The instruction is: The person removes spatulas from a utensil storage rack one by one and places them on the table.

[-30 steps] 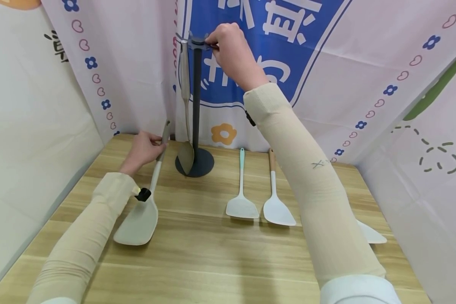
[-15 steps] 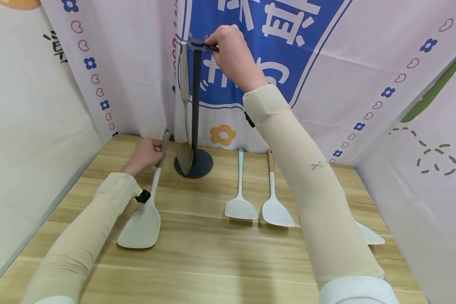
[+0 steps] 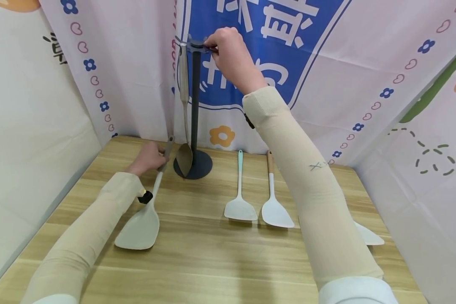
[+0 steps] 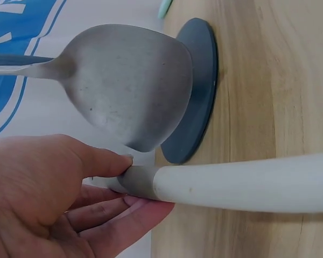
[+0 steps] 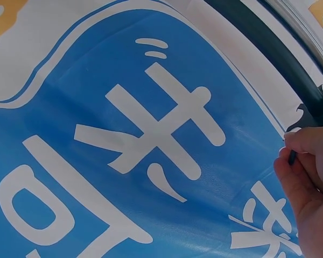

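In the head view my left hand [image 3: 149,158] pinches the grey handle of a pale spatula [image 3: 138,230] on the left side of the table. Thumb and fingers meet around the handle's lower part in the left wrist view. A metal spatula [image 4: 132,80] hangs from the dark utensil stand [image 3: 195,101], its blade just above the round base. At the stand's top, my right hand [image 3: 229,52] pinches one of the hooks, and the right wrist view shows thumb and finger [image 5: 301,141] closed on it.
A white spatula with a mint handle [image 3: 241,209] and one with a wooden handle [image 3: 277,212] lie right of the stand. Another white blade [image 3: 369,234] shows partly behind my right forearm. Printed cloth [image 3: 137,84] hangs behind the wooden table [image 3: 205,270].
My left hand has come down a little with the pale spatula, so its handle end sits lower. The right hand keeps its hold at the stand's top.
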